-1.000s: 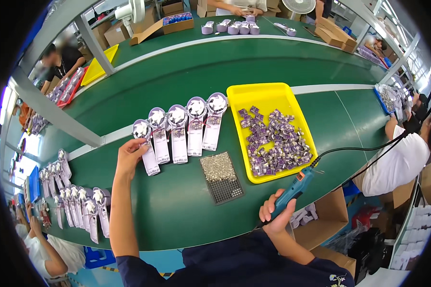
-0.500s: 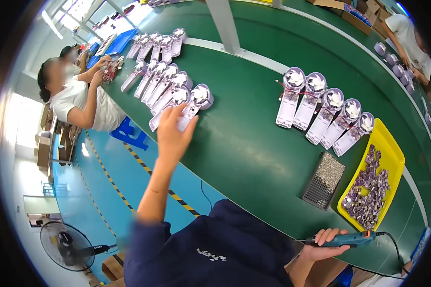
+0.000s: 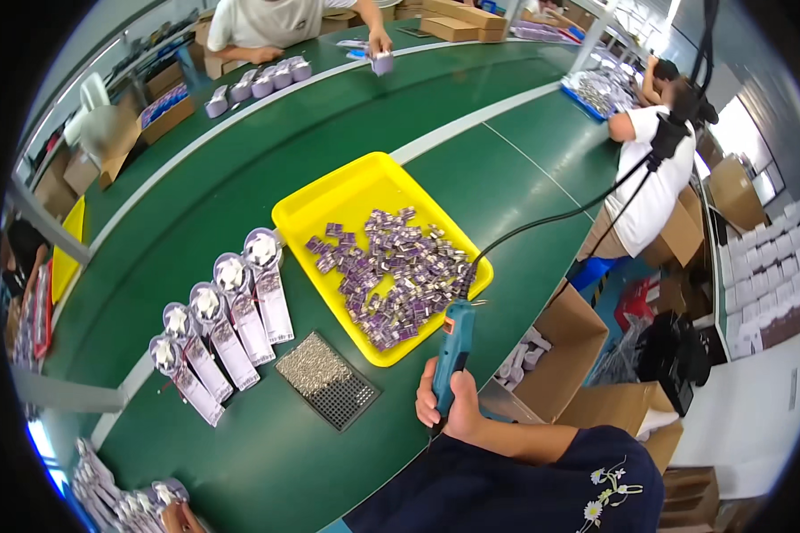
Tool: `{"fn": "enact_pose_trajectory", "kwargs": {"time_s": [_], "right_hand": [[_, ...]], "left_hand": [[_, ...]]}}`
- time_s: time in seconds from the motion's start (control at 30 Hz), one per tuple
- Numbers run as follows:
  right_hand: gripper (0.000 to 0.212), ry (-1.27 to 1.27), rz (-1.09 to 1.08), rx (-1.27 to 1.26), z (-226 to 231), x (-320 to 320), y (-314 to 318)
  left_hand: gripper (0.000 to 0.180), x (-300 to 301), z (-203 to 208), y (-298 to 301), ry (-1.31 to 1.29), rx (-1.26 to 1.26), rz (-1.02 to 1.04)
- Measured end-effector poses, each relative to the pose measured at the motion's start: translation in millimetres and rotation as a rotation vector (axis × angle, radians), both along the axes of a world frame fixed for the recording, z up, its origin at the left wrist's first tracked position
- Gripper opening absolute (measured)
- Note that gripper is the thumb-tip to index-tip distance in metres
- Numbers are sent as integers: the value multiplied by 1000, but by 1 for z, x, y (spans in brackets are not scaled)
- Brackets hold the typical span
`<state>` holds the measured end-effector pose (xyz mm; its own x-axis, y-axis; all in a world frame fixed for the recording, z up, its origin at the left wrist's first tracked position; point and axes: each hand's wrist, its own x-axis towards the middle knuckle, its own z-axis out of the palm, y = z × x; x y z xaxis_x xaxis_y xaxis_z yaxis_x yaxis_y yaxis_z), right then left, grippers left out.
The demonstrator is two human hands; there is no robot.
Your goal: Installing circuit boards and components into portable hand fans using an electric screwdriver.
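Observation:
My right hand (image 3: 450,401) is wrapped round a teal electric screwdriver (image 3: 453,351), whose black cord runs up to the right. The screwdriver is by the near corner of a yellow tray (image 3: 324,200) full of small purple circuit boards (image 3: 391,266). Left of it lies a black perforated plate (image 3: 347,404) partly covered with small silvery screws (image 3: 311,362). Several opened purple handheld fans (image 3: 209,306) with white blades lie in a row beyond. At the lower left edge, my left hand (image 3: 180,518) is closed at another handheld fan (image 3: 165,491); much of this hand is cut off.
Across the green table (image 3: 453,160) a person (image 3: 276,22) in white handles purple parts. Another person (image 3: 653,178) sits at the right beside a blue tray (image 3: 582,105). An open cardboard box (image 3: 560,355) stands by the table's near right edge. A metal post (image 3: 67,391) rises at the left.
The view has swung to the right, bringing the tray and screwdriver to the middle. My left hand, spread over a fan before, now shows only at the lower left edge. The right hand keeps the screwdriver.

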<state>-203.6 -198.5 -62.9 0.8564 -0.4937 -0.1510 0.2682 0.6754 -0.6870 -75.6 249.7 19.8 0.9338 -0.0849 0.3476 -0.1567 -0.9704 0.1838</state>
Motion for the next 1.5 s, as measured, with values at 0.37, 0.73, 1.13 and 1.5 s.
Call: {"fn": "enact_pose_trajectory", "kwargs": {"time_s": [0.37, 0.73, 1.13, 1.5], "right_hand": [[61, -21, 45, -4, 1, 3, -3], [25, 358, 120, -961, 78, 61, -100], [44, 498, 348, -1723, 50, 124, -126], [47, 513, 402, -1835, 68, 132, -102]], "left_hand": [[11, -20, -68, -21, -99, -343, -142], [18, -24, -48, -199, -56, -620, -332], [13, -45, -59, -217, 135, -832, -332], [10, -38, -55, -216, 235, -835, -319]]}}
